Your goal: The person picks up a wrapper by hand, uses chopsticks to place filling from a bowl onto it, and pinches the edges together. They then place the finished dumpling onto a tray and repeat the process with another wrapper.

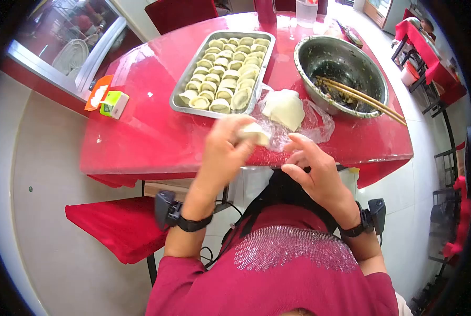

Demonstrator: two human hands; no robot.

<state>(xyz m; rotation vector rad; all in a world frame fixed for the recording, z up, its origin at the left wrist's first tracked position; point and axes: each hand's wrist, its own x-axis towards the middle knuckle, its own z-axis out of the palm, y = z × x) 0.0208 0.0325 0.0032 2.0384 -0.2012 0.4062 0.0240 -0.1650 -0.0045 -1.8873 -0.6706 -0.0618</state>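
Observation:
My left hand (225,150) is closed on a pale dumpling (255,135), just below the near edge of a metal tray (176,100) filled with rows of dumplings. To its right, my right hand (314,166) has its fingers apart and curved, with nothing seen between them. Beyond my right hand, a pile of white dough wrappers (284,109) lies on a clear plastic sheet (319,124). A large metal bowl (304,73) at the right has filling stuck to its inside, and wooden chopsticks (362,97) rest across its near rim.
The red table (146,131) bears an orange and green packet (113,104) at the left. A clear cup (306,13), a dark red bottle (265,11) and a dark object (350,35) are at the far side. A red-covered seat (117,226) is below left.

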